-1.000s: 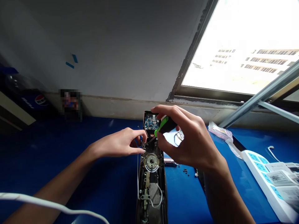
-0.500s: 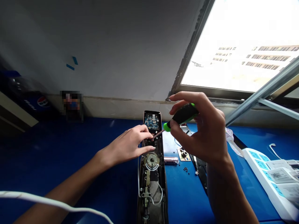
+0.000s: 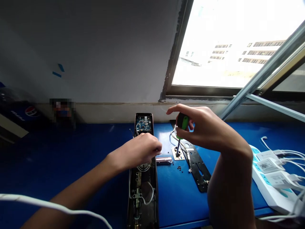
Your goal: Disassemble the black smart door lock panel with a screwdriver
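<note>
An opened electronic door lock body (image 3: 143, 197) lies lengthwise on the blue table (image 3: 78, 152), its circuit board (image 3: 143, 124) exposed at the far end. My left hand (image 3: 143, 149) hangs curled over the lock's middle, hiding part of the round mechanism; whatever its fingertips touch is hidden. My right hand (image 3: 200, 127) grips a green-and-black screwdriver (image 3: 182, 122) upright, its shaft reaching down to a small metal plate (image 3: 178, 154). A white wire (image 3: 177, 137) runs beneath that hand. Next to the plate lie a black slotted metal plate (image 3: 199, 168), several small screws (image 3: 179, 167) and a metal cylinder (image 3: 164, 160).
A white power strip (image 3: 269, 187) with plugged-in chargers stands at the table's right. A white cable (image 3: 47, 202) crosses the bottom left. A metal rail (image 3: 269, 66) slants before the window (image 3: 226, 41), and a wall runs behind the table.
My right hand has moved right, away from the lock, and the screwdriver now stands upright over the small plate. My left hand has dropped nearer the round mechanism. The view has swung, shifting everything left.
</note>
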Demonstrator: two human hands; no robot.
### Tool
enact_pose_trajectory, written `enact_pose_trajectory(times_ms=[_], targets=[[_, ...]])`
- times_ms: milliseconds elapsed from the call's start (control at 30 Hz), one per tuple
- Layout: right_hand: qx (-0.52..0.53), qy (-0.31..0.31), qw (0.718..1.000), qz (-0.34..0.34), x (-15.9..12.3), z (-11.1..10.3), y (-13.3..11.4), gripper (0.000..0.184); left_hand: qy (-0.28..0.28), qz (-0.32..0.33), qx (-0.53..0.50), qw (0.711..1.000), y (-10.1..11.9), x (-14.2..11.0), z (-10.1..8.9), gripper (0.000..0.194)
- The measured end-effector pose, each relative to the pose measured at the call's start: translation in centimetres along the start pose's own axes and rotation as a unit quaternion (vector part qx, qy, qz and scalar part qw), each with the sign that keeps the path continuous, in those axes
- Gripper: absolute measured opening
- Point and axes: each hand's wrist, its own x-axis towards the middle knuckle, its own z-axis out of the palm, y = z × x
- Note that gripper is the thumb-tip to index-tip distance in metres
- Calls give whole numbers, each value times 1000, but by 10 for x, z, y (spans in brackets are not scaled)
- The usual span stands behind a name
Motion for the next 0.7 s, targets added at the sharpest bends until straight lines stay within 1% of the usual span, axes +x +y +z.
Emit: enact_pose_trajectory(times_ms=[67,133,233,300,367,467,700], targets=[[-11,-21,999,25,-1,-1,7,50,-42,9,28,999,4,25,5,22],[-13,-40,998,45,-3,-3,14,49,-90,-4,75,993,6,51,12,23],[-7,-54,996,66,-8,-7,22,48,-113,1,106,988,5,83,24,26],[0,-58,996,72,-11,-11,26,49,-129,4,119,984,5,98,31,27],[4,-57,996,73,-13,-14,30,49,-144,3,128,981,5,108,36,26],[8,-54,996,74,-16,-17,33,49,-158,0,131,979,5,115,42,24],[14,-44,997,67,-21,-18,36,46,-167,-1,104,980,-3,119,53,20]])
